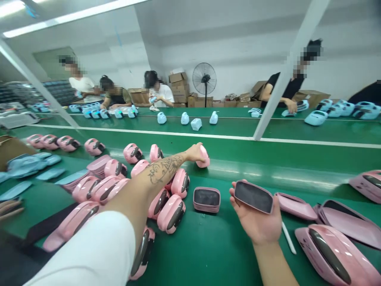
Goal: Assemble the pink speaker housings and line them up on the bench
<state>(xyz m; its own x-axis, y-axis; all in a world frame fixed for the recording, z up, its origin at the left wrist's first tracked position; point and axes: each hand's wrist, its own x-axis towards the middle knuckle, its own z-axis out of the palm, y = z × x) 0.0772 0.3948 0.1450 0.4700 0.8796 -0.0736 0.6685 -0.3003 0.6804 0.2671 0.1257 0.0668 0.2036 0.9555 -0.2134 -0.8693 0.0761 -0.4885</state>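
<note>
My left hand [196, 152] is stretched far forward over the green belt [226, 246], fingers closed on a pink device [204, 157] that rests on the belt's far strip. My right hand [258, 220] lies palm up near me and holds a pink case part with a dark inner face [253, 196]. A second such part [206, 199] sits on the belt just left of it. Under my left forearm lie several finished pink devices [172, 213] in a cluster.
More pink shells [336, 254] lie at the right and a white pen-like stick [288, 237] beside my wrist. Blue flat parts [28, 165] sit at the left. Across the far belt stand blue devices [196, 124], several seated workers, a fan [204, 79] and cardboard boxes.
</note>
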